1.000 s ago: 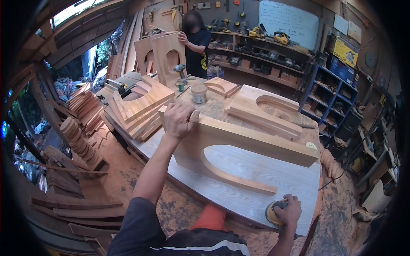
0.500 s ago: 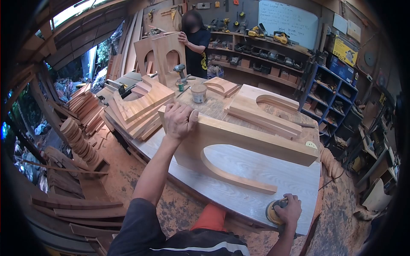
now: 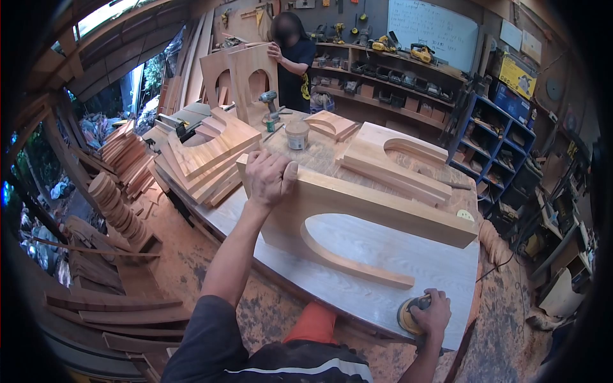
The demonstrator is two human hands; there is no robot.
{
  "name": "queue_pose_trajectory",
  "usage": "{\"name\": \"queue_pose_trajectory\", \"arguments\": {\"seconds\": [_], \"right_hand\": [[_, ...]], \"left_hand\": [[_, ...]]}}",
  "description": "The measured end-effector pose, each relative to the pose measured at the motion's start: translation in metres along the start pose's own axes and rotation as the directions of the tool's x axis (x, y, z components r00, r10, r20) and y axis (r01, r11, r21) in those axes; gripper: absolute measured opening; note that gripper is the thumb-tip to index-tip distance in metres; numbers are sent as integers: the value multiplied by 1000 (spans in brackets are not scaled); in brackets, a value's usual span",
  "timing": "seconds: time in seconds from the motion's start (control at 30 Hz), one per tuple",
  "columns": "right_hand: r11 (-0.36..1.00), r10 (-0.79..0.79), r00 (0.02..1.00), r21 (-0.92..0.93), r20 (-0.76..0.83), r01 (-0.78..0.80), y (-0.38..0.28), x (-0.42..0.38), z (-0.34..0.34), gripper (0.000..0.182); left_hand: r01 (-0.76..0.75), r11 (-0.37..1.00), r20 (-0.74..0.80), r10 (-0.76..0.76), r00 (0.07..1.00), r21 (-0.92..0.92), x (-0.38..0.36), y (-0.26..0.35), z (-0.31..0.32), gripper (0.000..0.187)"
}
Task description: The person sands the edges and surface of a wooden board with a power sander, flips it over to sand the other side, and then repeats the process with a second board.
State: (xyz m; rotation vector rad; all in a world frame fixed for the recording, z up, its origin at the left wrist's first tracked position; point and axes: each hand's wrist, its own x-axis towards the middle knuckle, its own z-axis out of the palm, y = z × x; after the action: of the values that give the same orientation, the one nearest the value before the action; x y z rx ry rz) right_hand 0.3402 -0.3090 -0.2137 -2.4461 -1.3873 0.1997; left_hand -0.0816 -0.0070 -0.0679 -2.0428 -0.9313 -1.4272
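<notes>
While one left hand (image 3: 268, 177) clasps one arched board (image 3: 357, 223), the right hand's (image 3: 433, 313) grip wraps one sander (image 3: 408, 316).

Single head-worn view, fisheye, dark vignette curving the edges. It is looking forward and down from above the person's own chest, close over the workbench (image 3: 357, 290), taking in both forearms. Farther ahead it is reaching across the bench to the shelves (image 3: 396, 76) on the back wall. No second view is sharing the scene.

Tan arched board (image 3: 357, 210) (pale grain).
</notes>
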Motion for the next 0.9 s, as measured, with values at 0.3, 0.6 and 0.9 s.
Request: {"name": "queue_pose_trajectory", "arguments": {"seconds": [0.3,0.6,0.9], "right_hand": [[1000,-24,1000,13,-20,24,5,1,3,58],[1000,-13,1000,-9,22,14,0,2,-2,57],[1000,-23,999,-13,36,23,8,6,3,59]], "left_hand": [[120,993,-152,-116,982,14,-16,-40,-11,41],[667,454,24,-816,577,-591,-52,-83,10,75],[715,19,257,-926,277,-699,-208,-63,55,82]]}}
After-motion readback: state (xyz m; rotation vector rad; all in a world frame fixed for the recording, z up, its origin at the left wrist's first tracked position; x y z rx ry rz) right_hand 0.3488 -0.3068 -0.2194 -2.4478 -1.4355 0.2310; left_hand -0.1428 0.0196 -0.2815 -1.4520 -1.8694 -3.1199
